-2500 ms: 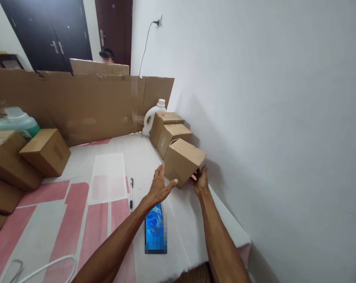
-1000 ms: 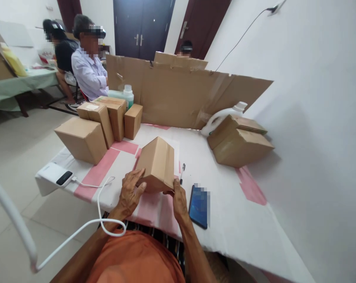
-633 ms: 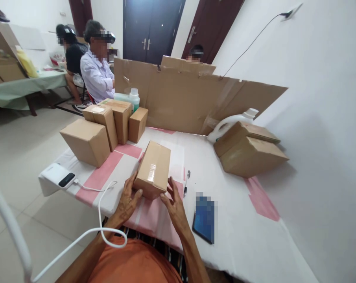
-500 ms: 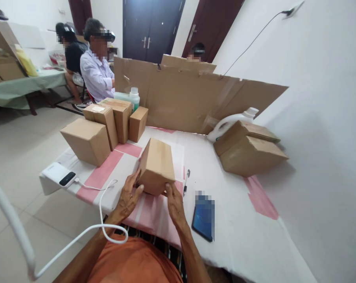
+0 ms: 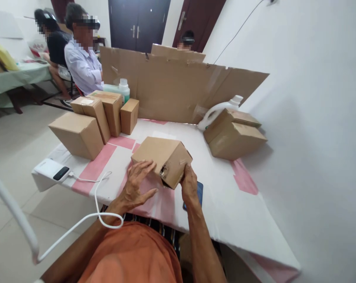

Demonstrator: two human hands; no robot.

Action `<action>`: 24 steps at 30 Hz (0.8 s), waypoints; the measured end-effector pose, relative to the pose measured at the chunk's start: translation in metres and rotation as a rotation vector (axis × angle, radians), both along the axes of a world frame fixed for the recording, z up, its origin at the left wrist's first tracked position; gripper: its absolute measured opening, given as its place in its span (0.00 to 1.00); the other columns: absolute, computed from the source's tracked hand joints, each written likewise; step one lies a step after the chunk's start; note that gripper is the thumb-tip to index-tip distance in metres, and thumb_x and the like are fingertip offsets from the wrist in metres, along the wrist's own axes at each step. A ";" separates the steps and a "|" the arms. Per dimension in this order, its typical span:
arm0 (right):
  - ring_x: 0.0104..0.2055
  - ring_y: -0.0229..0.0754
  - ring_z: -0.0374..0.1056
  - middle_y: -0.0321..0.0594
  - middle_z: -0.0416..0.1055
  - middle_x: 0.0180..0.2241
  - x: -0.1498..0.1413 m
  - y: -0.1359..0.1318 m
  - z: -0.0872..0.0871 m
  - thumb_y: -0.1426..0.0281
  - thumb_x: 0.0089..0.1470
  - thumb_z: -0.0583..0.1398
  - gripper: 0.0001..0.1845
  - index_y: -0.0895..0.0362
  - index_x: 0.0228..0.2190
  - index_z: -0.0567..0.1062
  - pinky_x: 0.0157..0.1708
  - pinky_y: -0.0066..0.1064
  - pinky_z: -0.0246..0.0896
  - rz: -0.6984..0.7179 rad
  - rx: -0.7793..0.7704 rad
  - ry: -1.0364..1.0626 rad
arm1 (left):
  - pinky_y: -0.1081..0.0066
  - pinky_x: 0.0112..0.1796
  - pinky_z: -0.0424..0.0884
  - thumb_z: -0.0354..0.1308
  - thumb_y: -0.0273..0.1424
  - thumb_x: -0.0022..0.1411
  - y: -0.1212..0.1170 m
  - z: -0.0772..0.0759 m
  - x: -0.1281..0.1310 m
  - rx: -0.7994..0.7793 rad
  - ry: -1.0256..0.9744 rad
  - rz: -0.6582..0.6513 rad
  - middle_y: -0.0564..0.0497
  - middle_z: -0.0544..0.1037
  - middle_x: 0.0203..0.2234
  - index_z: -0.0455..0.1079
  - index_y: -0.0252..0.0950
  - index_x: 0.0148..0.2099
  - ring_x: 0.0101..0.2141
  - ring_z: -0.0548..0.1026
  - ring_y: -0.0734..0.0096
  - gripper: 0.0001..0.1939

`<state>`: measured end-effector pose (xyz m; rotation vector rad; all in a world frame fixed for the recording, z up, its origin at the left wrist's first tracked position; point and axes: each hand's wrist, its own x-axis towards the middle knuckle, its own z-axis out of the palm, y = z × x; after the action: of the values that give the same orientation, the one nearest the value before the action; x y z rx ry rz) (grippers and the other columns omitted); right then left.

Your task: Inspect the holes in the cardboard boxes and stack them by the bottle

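Note:
A brown cardboard box (image 5: 158, 151) is tilted in front of me above the table; its near end has a torn, dark hole. My right hand (image 5: 189, 182) grips the box at its right near edge, fingers partly hidden behind it. My left hand (image 5: 138, 186) lies along the left near side with fingers stretched and thumb spread, its fingertips against the cardboard. Partly covered by my right hand and wrist, a phone (image 5: 199, 192) lies on the table. The pen is hidden from view.
Several cardboard boxes (image 5: 77, 135) stand at the left, before a bottle of green liquid (image 5: 124, 90). Two more boxes (image 5: 235, 139) and a white jug (image 5: 219, 112) are at the right. A cardboard partition (image 5: 172, 88) backs the table. A power bank (image 5: 52, 169) trails a white cable (image 5: 98, 208).
The box came from the right-hand row to the middle in front of me. It has since been turned, so its torn end faces me. My left hand's fingers have spread.

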<state>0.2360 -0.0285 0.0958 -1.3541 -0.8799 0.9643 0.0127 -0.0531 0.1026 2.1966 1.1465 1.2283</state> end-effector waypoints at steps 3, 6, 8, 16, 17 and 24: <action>0.41 0.47 0.78 0.45 0.80 0.50 0.003 0.011 0.002 0.38 0.61 0.53 0.37 0.50 0.59 0.71 0.28 0.32 0.69 0.042 0.015 0.043 | 0.48 0.68 0.56 0.68 0.40 0.64 0.025 -0.004 0.006 -0.027 -0.004 0.018 0.40 0.70 0.67 0.66 0.43 0.71 0.69 0.65 0.46 0.36; 0.37 0.47 0.78 0.44 0.80 0.43 0.006 0.025 0.001 0.36 0.60 0.53 0.42 0.49 0.65 0.64 0.25 0.32 0.69 0.169 0.012 0.104 | 0.48 0.68 0.57 0.66 0.44 0.65 0.056 -0.007 0.009 -0.045 -0.098 0.075 0.40 0.70 0.68 0.62 0.42 0.72 0.69 0.64 0.47 0.37; 0.36 0.47 0.77 0.41 0.78 0.40 0.008 0.034 0.002 0.35 0.60 0.54 0.44 0.50 0.65 0.62 0.25 0.33 0.70 0.228 0.034 0.073 | 0.48 0.68 0.57 0.65 0.47 0.65 0.075 -0.008 0.007 -0.077 -0.194 0.104 0.39 0.70 0.67 0.62 0.41 0.73 0.68 0.65 0.47 0.38; 0.54 0.49 0.73 0.43 0.73 0.54 0.001 0.009 0.027 0.45 0.62 0.62 0.24 0.50 0.47 0.73 0.51 0.42 0.74 0.149 0.135 -0.206 | 0.53 0.68 0.61 0.62 0.52 0.67 0.086 -0.007 -0.012 -0.409 -0.601 -0.047 0.41 0.65 0.71 0.64 0.41 0.72 0.70 0.63 0.50 0.38; 0.50 0.48 0.75 0.42 0.75 0.52 -0.002 0.000 0.030 0.45 0.64 0.60 0.23 0.51 0.45 0.74 0.49 0.41 0.75 0.162 0.144 -0.182 | 0.53 0.69 0.60 0.57 0.53 0.70 0.082 -0.005 -0.013 -0.424 -0.641 -0.072 0.42 0.67 0.71 0.65 0.41 0.71 0.71 0.63 0.51 0.35; 0.41 0.47 0.74 0.43 0.76 0.39 -0.028 -0.068 0.029 0.47 0.63 0.61 0.22 0.53 0.40 0.80 0.36 0.35 0.74 0.295 0.151 -0.255 | 0.50 0.66 0.66 0.58 0.61 0.64 0.056 0.028 -0.037 -0.484 -0.675 -0.282 0.42 0.78 0.62 0.73 0.37 0.67 0.67 0.70 0.40 0.41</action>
<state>0.2080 -0.0967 0.1252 -1.2550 -1.3485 0.9376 -0.0242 0.0030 0.1303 1.3655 0.7200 1.2554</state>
